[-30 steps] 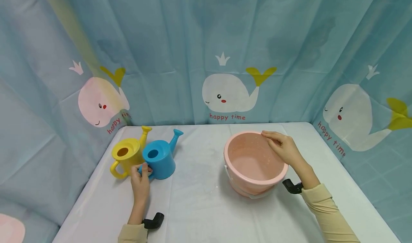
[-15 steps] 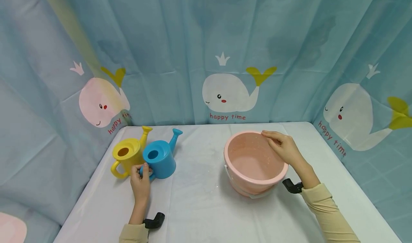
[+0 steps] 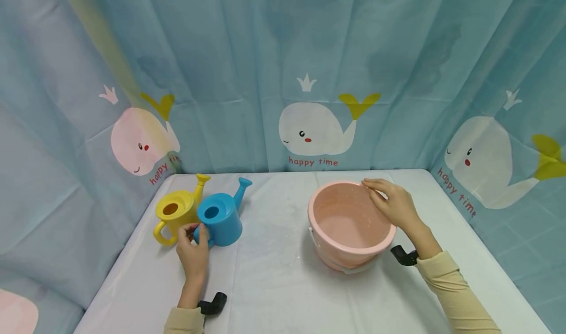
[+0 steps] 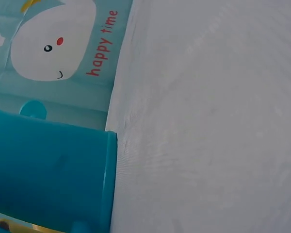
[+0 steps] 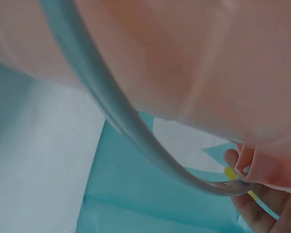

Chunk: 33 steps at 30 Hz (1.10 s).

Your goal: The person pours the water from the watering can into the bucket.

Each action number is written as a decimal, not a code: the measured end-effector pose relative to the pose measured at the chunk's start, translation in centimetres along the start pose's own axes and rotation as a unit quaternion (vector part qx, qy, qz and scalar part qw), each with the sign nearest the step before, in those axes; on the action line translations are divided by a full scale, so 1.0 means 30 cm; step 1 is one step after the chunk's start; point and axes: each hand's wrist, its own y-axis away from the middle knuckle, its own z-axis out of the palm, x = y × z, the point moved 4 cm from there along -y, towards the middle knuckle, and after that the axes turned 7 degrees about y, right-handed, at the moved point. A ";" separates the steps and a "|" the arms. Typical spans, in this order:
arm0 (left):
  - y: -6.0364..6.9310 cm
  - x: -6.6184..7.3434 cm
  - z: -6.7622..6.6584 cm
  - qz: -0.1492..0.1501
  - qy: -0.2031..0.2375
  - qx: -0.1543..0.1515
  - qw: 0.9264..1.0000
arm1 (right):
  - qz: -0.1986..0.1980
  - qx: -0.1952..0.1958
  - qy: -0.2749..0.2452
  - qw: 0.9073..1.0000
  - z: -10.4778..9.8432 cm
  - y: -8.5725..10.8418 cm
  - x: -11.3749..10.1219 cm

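Note:
A blue toy watering can stands upright at the left of the table, its spout towards the far right. My left hand is at its handle, thumb and fingers spread apart around the handle. In the left wrist view the can's blue body fills the lower left. A pink bucket stands right of centre. At its far right rim is my right hand, the fingers fairly straight with the tips by the rim. The right wrist view shows the bucket's pale handle hanging down and my fingers near its hinge.
A yellow toy watering can stands directly left of the blue one, very close to it. The white table is bordered at the back and sides by a blue curtain with whale prints. White tabletop lies between cans and bucket.
My left fingers have loosened from the blue watering can's handle and spread. My right hand has shifted slightly to the right at the bucket's rim. The cans and bucket stay in place.

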 end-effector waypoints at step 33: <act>-0.140 0.240 0.289 0.239 -0.120 -0.119 0.956 | 0.053 0.046 0.038 0.997 0.021 -0.035 0.178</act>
